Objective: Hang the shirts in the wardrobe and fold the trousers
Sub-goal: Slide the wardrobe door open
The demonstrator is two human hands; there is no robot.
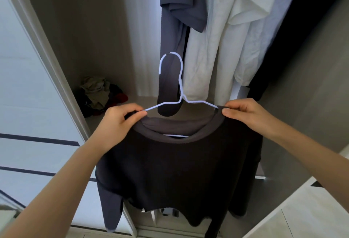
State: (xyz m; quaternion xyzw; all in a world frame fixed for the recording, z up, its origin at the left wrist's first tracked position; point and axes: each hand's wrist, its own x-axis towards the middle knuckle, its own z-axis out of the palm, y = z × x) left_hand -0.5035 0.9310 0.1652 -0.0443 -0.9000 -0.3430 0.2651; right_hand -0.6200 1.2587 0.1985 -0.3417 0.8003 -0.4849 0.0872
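Item: dark shirt [179, 171] on white wire hanger [182, 97], held before the open wardrobe [85, 29], approx. 6 o'clock of view. L hand [120, 122] and R hand [243, 113] each have their fingers clamped on a neckline corner where a hanger arm enters, prob. to seat the shoulders and stop slip before hanging. Orientation: hook points to 12 o'clock, toward the hung grey shirt [179, 10] and white shirts [226, 39]; hanger long axis runs 9–3, shirt body drops to 6; crumpled clothes pile [98, 94] inside at approx. 10 o'clock.

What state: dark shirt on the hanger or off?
On: hanger wire runs inside the dark shirt collar; left hand and right hand pinch its shoulders.
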